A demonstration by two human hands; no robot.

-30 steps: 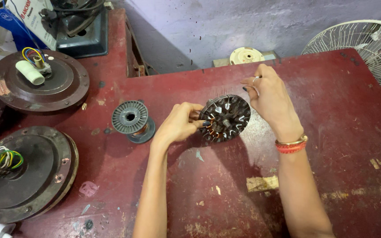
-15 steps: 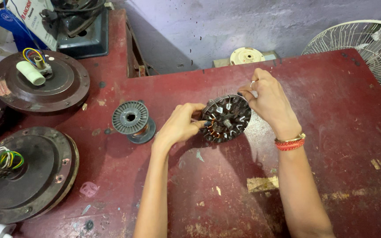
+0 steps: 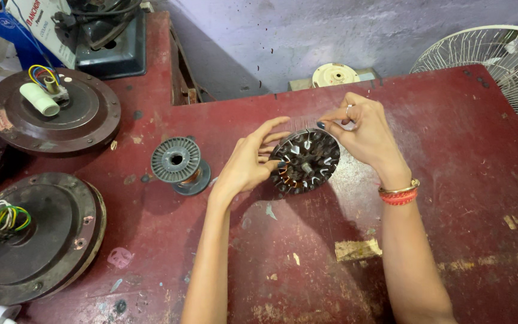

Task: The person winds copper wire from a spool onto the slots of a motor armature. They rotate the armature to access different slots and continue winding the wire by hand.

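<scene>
Red workbench (image 3: 451, 198), white box (image 3: 40, 21) top-left, stator (image 3: 304, 161)

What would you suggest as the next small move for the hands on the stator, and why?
Probably draw the wire taut into a slot: the right hand pinches something fine above the stator, too thin to see clearly, while the left hand steadies its copper-wound edge.

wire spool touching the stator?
No. The wire spool sits apart on the table, left of the left hand holding the stator.
</scene>
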